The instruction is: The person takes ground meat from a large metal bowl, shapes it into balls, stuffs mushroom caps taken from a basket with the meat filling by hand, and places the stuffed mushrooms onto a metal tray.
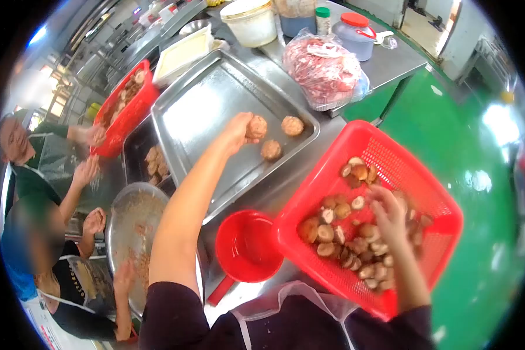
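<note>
White bucket [249, 26], red-lidded tub [354, 39], green-capped jar [323, 23], green floor [484, 233], possibly a bowl [193, 27]

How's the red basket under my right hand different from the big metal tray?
The basket is red with perforated walls; the tray is shiny metal. The basket is deep, the tray shallow. The basket holds many mushrooms; the tray bears a few brown balls. Both are open-topped.

Basket [414, 175] is red w/ grid pattern; mushrooms [325, 234] are brn. & cream; meatballs [271, 150], lt. brn.; tray [192, 111], silver.
</note>
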{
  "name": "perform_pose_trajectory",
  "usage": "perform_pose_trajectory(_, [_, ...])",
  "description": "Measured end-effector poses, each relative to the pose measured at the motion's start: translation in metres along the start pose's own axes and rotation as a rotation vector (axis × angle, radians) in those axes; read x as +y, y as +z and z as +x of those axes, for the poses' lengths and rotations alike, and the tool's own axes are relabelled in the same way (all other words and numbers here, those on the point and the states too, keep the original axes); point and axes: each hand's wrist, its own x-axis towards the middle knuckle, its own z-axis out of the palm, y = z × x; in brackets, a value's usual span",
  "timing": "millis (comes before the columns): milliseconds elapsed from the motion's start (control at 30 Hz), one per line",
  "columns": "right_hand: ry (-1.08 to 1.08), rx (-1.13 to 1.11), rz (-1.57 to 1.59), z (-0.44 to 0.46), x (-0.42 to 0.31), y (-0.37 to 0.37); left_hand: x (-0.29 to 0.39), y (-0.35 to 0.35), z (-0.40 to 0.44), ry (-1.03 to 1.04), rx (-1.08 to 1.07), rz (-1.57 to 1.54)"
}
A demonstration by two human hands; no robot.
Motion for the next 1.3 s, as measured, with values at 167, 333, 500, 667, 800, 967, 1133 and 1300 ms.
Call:
perform_pose_trajectory(167, [0.148, 0.141, 0.113, -0.018, 0.039, -0.03, 0.001, 0.025, 0.069, 0.038, 0.029, 0.199])
perform_pose_trajectory(333, [0.159, 0.193, -0.041, -0.027, 0.059, -0.047, -0.008, 0.021, 0.107, 0.202, -0.004, 0.468])
perform_pose_trajectory(500, [0.306, 0.262, 0.074, -0.03, 0.062, -0.066, -0.025, 0.013, 0.118, 0.282, 0.082, 0.44])
perform_pose_trajectory(667, [0.099, 0.15, -0.369, -0.006, 0.081, -0.05, -0.005, 0.036, 0.062, 0.3, 0.315, 0.36])
perform_pose_trajectory(800, [0.027, 0.145, -0.599, 0.049, 0.098, -0.008, 0.012, 0.056, -0.007, 0.445, 0.204, 0.489])
perform_pose_trajectory(967, [-0.231, -0.428, -0.875, 0.005, 0.075, 0.032, -0.008, 0.083, -0.102, 0.616, 0.027, 0.601])
perform_pose_trajectory(1133, [0.068, -0.257, -0.756, -0.012, 0.059, -0.004, -0.031, 0.107, -0.171, 0.596, -0.243, 0.531])
perform_pose_trajectory(1300, [0.04, 0.248, -0.746, 0.076, 0.105, 0.027, -0.045, 0.136, -0.191, 0.528, -0.358, 0.449])
